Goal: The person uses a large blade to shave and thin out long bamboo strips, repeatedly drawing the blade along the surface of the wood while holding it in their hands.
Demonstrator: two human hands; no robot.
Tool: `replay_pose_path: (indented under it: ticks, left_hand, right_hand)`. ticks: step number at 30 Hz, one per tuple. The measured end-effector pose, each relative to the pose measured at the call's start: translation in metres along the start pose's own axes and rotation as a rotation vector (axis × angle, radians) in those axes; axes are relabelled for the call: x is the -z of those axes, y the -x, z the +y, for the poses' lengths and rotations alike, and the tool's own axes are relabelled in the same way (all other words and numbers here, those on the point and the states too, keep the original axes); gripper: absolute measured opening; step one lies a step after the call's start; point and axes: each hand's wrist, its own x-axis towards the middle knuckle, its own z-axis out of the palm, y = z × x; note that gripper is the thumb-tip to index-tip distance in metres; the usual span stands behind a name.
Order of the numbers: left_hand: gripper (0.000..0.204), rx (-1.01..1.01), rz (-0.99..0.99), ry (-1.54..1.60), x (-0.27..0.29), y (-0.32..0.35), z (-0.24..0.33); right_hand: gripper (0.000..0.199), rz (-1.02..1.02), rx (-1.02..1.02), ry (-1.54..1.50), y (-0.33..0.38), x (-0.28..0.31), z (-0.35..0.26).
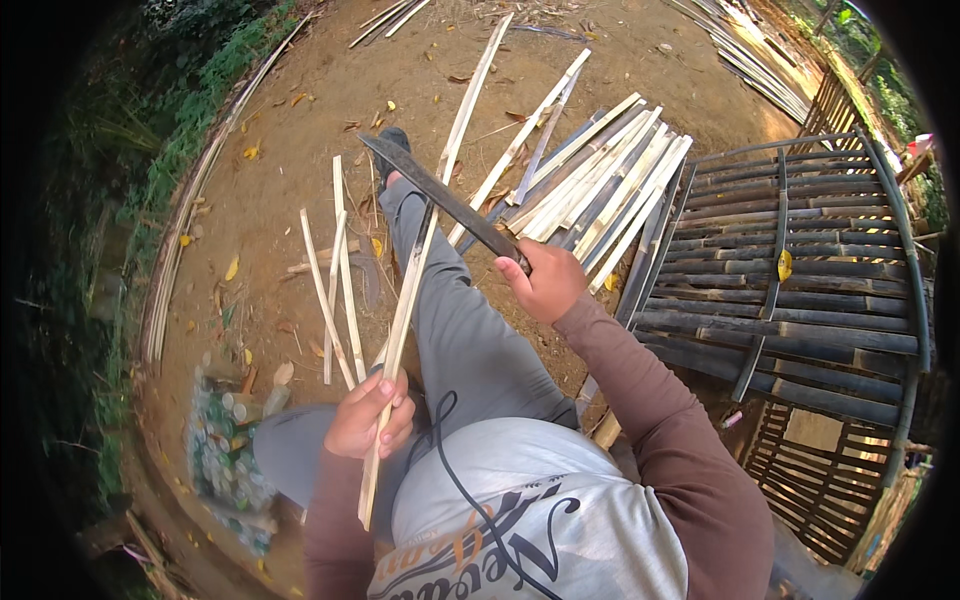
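My left hand (370, 415) is closed around the lower part of a long, pale bamboo strip (404, 305). The strip slants up and away past my outstretched leg. In my right hand (547, 283) is the handle of a machete (440, 195), its dark blade pointing to the far left. The blade crosses over the strip; I cannot tell whether the two touch. Beyond my right hand lies a fanned pile of split bamboo strips (610, 180). Several thinner strips (345, 280) lie on the ground just beyond my left hand.
A slatted bamboo platform (800, 260) stands on the right. Clear plastic bottles (225, 440) lie at the left near my bent leg. Long bamboo poles (185, 225) edge the dirt ground beside green plants (235, 70). More strips (755, 75) lie at the far right.
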Motion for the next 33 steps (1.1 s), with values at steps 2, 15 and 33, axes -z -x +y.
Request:
replay_pose_path:
  ticks: [2, 15, 33]
  left_hand:
    - [0.032, 0.034, 0.055, -0.175, 0.003, 0.009, 0.004]
    - [0.031, 0.061, 0.255, -0.511, -0.010, 0.025, 0.006]
    - [0.024, 0.131, 0.154, -0.530, -0.030, 0.043, 0.016]
  right_hand:
    - [0.058, -0.081, 0.127, 0.008, 0.008, 0.010, -0.007]
    - [0.057, -0.126, -0.105, 0.071, -0.032, 0.013, 0.033]
    - [0.057, -0.023, 0.247, -0.170, -0.001, 0.012, 0.003]
